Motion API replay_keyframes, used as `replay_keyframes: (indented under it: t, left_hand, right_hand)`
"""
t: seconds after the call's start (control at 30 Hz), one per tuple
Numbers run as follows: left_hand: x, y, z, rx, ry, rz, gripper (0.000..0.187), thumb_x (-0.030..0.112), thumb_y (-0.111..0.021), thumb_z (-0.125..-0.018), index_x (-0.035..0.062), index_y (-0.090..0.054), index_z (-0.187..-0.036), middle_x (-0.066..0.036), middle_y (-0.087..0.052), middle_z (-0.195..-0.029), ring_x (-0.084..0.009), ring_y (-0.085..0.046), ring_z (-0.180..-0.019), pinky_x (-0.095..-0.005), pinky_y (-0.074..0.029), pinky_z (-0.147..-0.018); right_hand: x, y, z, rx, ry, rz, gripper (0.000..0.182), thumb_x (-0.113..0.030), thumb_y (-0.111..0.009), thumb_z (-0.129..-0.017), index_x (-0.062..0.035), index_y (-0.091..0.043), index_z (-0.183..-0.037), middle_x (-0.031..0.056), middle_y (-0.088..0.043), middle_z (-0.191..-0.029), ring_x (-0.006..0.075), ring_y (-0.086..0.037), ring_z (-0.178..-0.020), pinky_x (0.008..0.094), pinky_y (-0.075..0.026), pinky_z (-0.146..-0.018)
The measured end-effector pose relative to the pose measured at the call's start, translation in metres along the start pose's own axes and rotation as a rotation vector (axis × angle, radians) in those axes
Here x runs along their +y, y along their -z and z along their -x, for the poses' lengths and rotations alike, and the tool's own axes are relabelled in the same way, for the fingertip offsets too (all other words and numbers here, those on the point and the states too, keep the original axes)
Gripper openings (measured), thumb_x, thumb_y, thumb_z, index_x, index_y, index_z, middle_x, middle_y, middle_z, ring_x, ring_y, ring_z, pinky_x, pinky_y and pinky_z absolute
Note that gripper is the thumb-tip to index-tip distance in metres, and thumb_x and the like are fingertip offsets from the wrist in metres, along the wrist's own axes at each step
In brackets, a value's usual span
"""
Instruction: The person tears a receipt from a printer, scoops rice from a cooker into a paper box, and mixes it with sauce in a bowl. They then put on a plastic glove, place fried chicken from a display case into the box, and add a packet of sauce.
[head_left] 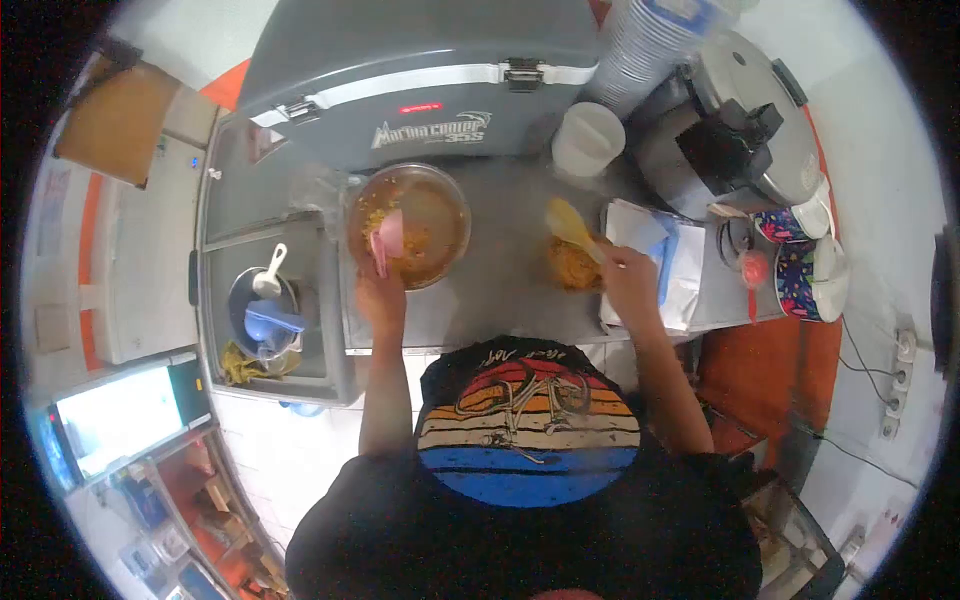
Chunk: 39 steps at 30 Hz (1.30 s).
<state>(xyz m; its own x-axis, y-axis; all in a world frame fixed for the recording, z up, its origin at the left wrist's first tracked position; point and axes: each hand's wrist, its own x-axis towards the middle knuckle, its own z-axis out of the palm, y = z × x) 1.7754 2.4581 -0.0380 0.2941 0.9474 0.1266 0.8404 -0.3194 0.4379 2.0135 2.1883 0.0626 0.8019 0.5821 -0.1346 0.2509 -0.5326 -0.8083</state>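
Observation:
My left hand (380, 300) is closed on the handle of a pink scoop (390, 235), whose cup is inside a round bowl (440, 190) with orange-brown food at its bottom and left side. In my right hand (630, 285) is a yellowish spatula (575, 225), its blade tilted over a mound of orange-brown food (573, 265) on the counter's right part. What the mound rests on is hard to make out. White paper sheets (685, 275) lie beside and partly under my right hand.
Behind stand a grey cooler box (430, 100), a white tub (588, 140), stacked cups (650, 50) and a large pressure cooker (730, 130). Patterned containers (808, 280) are at right. A pot (262, 305) with ladles sits in the recess at left.

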Motion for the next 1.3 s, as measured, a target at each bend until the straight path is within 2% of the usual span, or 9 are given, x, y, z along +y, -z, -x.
replay_keyframes:
  t: [0.1,0.2,0.27,0.5,0.63,0.7,0.77,0.93,1.3]
  left_hand:
    - [0.0,0.005,-0.004,-0.03,0.076,-0.115,0.029,0.031,-0.062,-0.083,0.0066,-0.063,-0.098,-0.02,-0.065,-0.087,-0.0388,-0.064,-0.078,-0.0502,-0.05,-0.066]
    - [-0.007,-0.003,-0.002,0.053,0.047,-0.116,0.029,0.031,-0.061,-0.083,0.0067,-0.064,-0.098,-0.02,-0.065,-0.085,-0.0387,-0.064,-0.078,-0.0495,-0.05,-0.066]
    - [-0.011,-0.004,-0.002,0.071,-0.007,-0.092,0.03,0.032,-0.061,-0.083,0.0068,-0.064,-0.099,-0.02,-0.065,-0.084,-0.0387,-0.064,-0.077,-0.0495,-0.051,-0.065]
    - [0.023,0.03,0.027,0.229,-0.293,-0.265,0.043,0.029,-0.065,-0.079,0.0042,-0.057,-0.114,-0.02,-0.062,-0.1,-0.0373,-0.061,-0.089,-0.0501,-0.048,-0.079]
    - [0.066,0.009,0.082,-0.144,-0.428,0.08,0.049,0.025,-0.069,-0.076,0.0046,-0.055,-0.118,-0.018,-0.059,-0.108,-0.0385,-0.056,-0.102,-0.0459,-0.047,-0.086]
    - [0.079,-0.028,0.11,-0.581,-0.703,0.267,0.065,0.026,-0.073,-0.07,0.0029,-0.05,-0.126,-0.019,-0.058,-0.113,-0.0397,-0.052,-0.108,-0.0448,-0.044,-0.092]
    - [0.084,-0.106,0.138,-0.666,-0.7,0.336,0.089,0.027,-0.081,-0.06,0.001,-0.041,-0.135,-0.02,-0.053,-0.122,-0.0376,-0.049,-0.115,-0.0429,-0.04,-0.099]
    - [0.129,-0.192,0.146,-0.451,-0.714,0.523,0.108,0.025,-0.086,-0.055,0.0,-0.028,-0.143,-0.015,-0.044,-0.137,-0.0303,-0.043,-0.125,-0.0424,-0.036,-0.104]
    - [0.149,-0.185,0.118,-0.528,-0.896,0.49,0.104,0.024,-0.085,-0.059,-0.0006,-0.028,-0.143,-0.013,-0.044,-0.137,-0.0286,-0.045,-0.123,-0.0409,-0.037,-0.103]
  right_hand:
    - [0.013,-0.062,-0.021,-0.228,0.019,0.058,0.027,-0.026,-0.058,-0.087,-0.0106,-0.07,-0.105,0.0097,-0.07,-0.084,0.0258,-0.064,-0.067,0.0372,-0.051,-0.062]
    - [-0.055,-0.099,-0.025,-0.495,-0.171,-0.32,0.044,-0.034,-0.057,-0.09,-0.0076,-0.06,-0.125,-0.0012,-0.063,-0.082,0.0061,-0.05,-0.06,0.024,-0.041,-0.051]
    - [-0.032,-0.149,-0.038,-0.575,-0.132,-0.312,0.047,-0.035,-0.058,-0.09,-0.0078,-0.058,-0.128,0.0009,-0.064,-0.087,0.0088,-0.054,-0.066,0.0259,-0.044,-0.056]
    - [0.048,-0.109,0.007,0.12,0.062,-0.035,0.029,-0.024,-0.057,-0.087,-0.0098,-0.065,-0.111,0.0114,-0.066,-0.095,0.0232,-0.063,-0.081,0.0369,-0.052,-0.072]
    - [0.117,-0.019,0.044,0.428,-0.061,-0.322,0.027,-0.004,-0.059,-0.081,-0.0007,-0.064,-0.107,0.0085,-0.066,-0.091,0.0159,-0.06,-0.08,0.0283,-0.047,-0.076]
    - [0.133,0.017,0.069,0.501,-0.245,-0.374,0.026,-0.007,-0.06,-0.082,-0.0036,-0.065,-0.107,0.0106,-0.067,-0.094,0.018,-0.062,-0.085,0.0297,-0.05,-0.076]
    - [0.15,0.038,0.091,0.58,-0.303,-0.418,0.027,-0.007,-0.06,-0.081,-0.0028,-0.065,-0.108,0.0104,-0.067,-0.095,0.0174,-0.062,-0.085,0.0296,-0.05,-0.075]
    - [0.159,0.067,0.151,0.697,-0.495,-0.413,0.031,-0.005,-0.057,-0.081,-0.0035,-0.064,-0.111,0.0038,-0.065,-0.09,0.0135,-0.058,-0.081,0.0267,-0.046,-0.076]
    - [0.131,0.004,0.306,1.174,-0.65,-0.356,0.027,-0.011,-0.059,-0.082,-0.0009,-0.064,-0.106,0.0111,-0.067,-0.092,0.0203,-0.063,-0.078,0.0322,-0.05,-0.073]
